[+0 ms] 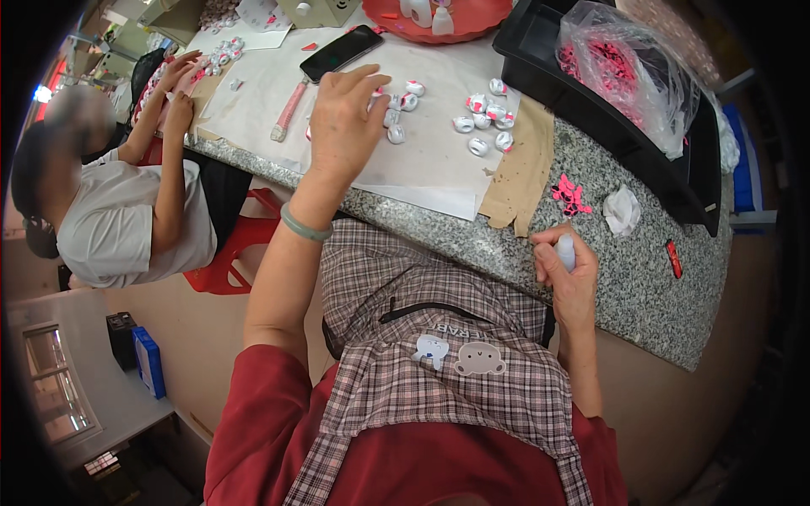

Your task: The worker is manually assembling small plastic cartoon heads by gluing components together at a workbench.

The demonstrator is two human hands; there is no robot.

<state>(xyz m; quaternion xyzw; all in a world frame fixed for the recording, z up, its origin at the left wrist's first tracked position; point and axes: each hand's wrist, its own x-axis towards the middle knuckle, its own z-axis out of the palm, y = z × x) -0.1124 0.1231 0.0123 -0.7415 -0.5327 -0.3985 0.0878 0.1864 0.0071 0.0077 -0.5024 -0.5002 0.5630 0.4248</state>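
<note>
My left hand (346,122) reaches over the paper-covered table, fingers bent and apart. Its thumb and fingertips are close to a cluster of small round white pieces with pink parts (396,133); part of that cluster lies behind the hand. My right hand (569,282) is closed around a small translucent squeeze bottle (566,251) near the table's front edge. Ahead of it on the granite lies a small heap of bright pink pieces (571,195). A second group of white pieces (482,121) sits on the paper between my hands.
A phone (342,53) and a pink-handled tool (289,111) lie beyond my left hand. At the right stands a black bin (582,110) with a plastic bag of pink pieces (603,72). Nearby are crumpled tissue (623,211), a red object (673,259) and a red tray (388,18). Another person (135,202) sits left.
</note>
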